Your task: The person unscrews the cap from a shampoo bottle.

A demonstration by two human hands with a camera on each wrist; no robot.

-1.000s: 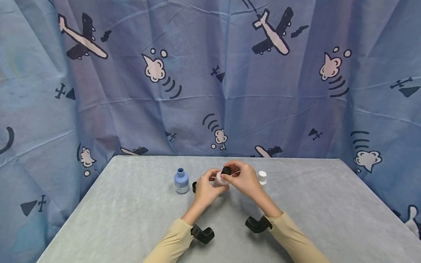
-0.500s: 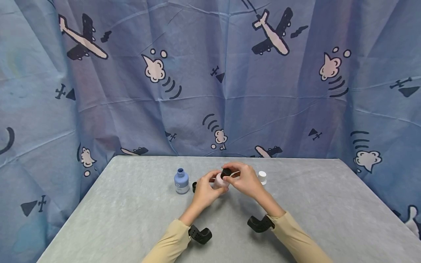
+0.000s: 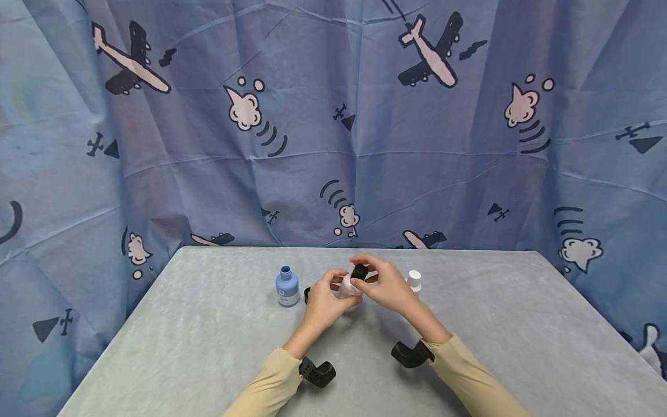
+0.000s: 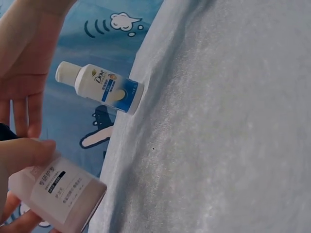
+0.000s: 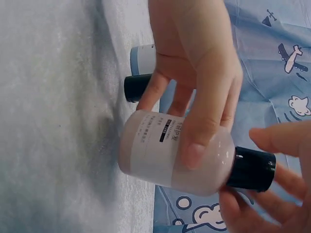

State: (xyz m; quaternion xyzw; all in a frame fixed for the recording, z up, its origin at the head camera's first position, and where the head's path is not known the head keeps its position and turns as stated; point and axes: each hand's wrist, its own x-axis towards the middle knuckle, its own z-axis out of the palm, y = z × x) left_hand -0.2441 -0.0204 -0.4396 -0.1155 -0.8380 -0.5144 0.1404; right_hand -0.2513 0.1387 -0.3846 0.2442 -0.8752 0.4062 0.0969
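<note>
In the head view my left hand [image 3: 329,298] grips a pale pink bottle [image 3: 348,287] by its body, tilted over the table. Its thumb [image 5: 197,145] lies across the label in the right wrist view, where the other fingers go behind. My right hand [image 3: 384,282] has thumb and fingers curled round the bottle's black cap [image 5: 251,169]. One right fingertip [image 5: 231,199] sits low at the bottle's shoulder. The cap is on the neck. The left wrist view shows the printed label [image 4: 60,187] and the palm of the right hand [image 4: 29,63].
A blue bottle [image 3: 288,288] with an uncovered neck stands left of the hands. Beside it a loose black cap [image 3: 306,296] is partly hidden by the left hand. Right of the hands stands a white Dove bottle [image 4: 107,87]. A printed curtain [image 3: 333,116] hangs behind the table [image 3: 208,347].
The right fingers have shifted slightly around the black cap, and the pink bottle's tilt has changed a little. Both hands stay in about the same place.
</note>
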